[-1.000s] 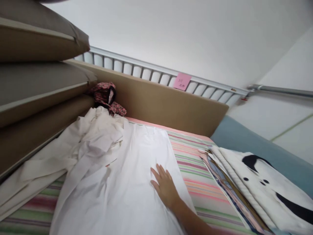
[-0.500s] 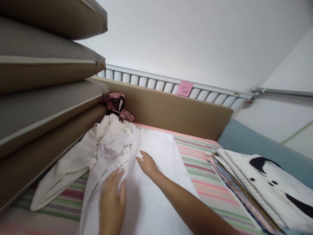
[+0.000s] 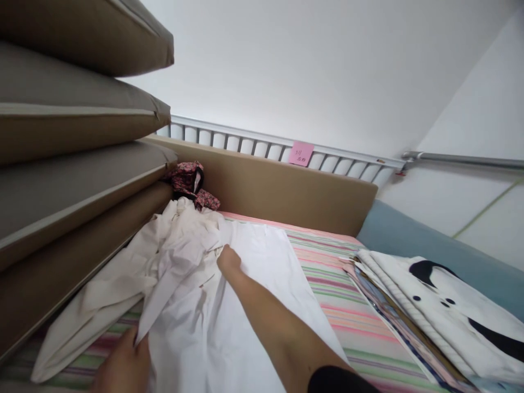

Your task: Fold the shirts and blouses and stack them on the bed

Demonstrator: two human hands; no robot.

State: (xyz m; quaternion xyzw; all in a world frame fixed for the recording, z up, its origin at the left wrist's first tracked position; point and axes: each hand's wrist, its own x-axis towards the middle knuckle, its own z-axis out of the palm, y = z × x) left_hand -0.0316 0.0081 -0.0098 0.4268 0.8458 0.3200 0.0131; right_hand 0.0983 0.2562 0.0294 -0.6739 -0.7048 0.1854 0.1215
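Observation:
A white garment point(image 3: 266, 273) lies spread over the striped bedding, smooth on its right side and rumpled on its left. Its near left edge is pinched in my left hand point(image 3: 125, 363), low in the view, with the cloth pulled up into a taut fold. Farther up, my right hand point(image 3: 229, 261) is closed on the cloth near the garment's middle; its fingertips are hidden. A cream garment point(image 3: 110, 295) lies crumpled to the left, one sleeve stretched toward me.
Thick folded brown-grey mats point(image 3: 82, 185) are stacked on the left. A floral cloth bundle point(image 3: 190, 180) sits in the far corner. Folded clothes point(image 3: 442, 311) lie on the striped bedding point(image 3: 327, 284) at right. Behind are a tan board point(image 3: 278, 191) and a rail with a pink note point(image 3: 301, 153).
My left hand has moved down and left and now grips the white garment's edge. My right hand has closed on the cloth and shifted slightly left. The view has shifted a little.

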